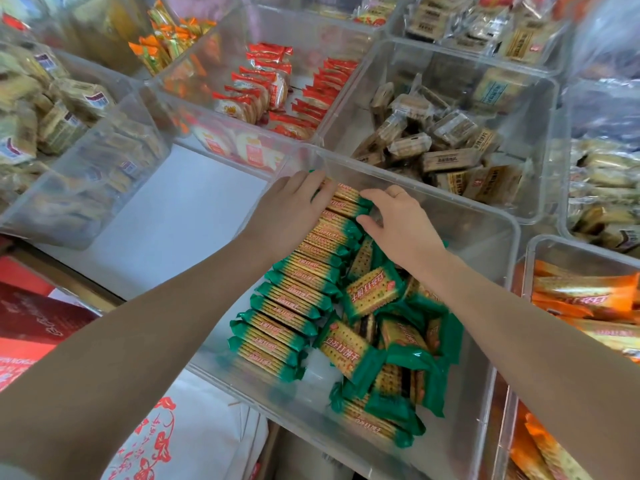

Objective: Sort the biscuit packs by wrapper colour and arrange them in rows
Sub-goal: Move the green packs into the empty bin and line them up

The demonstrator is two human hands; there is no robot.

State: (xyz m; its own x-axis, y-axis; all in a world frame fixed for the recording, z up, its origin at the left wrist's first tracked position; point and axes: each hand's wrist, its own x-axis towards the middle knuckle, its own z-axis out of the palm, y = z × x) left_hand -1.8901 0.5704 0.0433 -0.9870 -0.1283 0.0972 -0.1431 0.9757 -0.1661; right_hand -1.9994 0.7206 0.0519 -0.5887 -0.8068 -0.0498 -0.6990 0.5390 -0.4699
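A clear plastic bin (485, 258) in the middle holds green-wrapped biscuit packs. A row of them (294, 296) stands on edge along the bin's left side, running from near to far. Beside it lies a loose heap of green packs (388, 344). My left hand (291, 209) rests with straight fingers on the far left end of the row. My right hand (398, 223) reaches over the far end of the row, its fingers curled on the top packs there. Whether they pinch a pack is hidden.
Clear bins surround this one: red packs (277, 88) at the back, brown packs (433, 143) at back right, orange packs (581, 299) at right, pale yellowish packs (41, 109) at left. A white bag with red flowers (180, 438) lies below.
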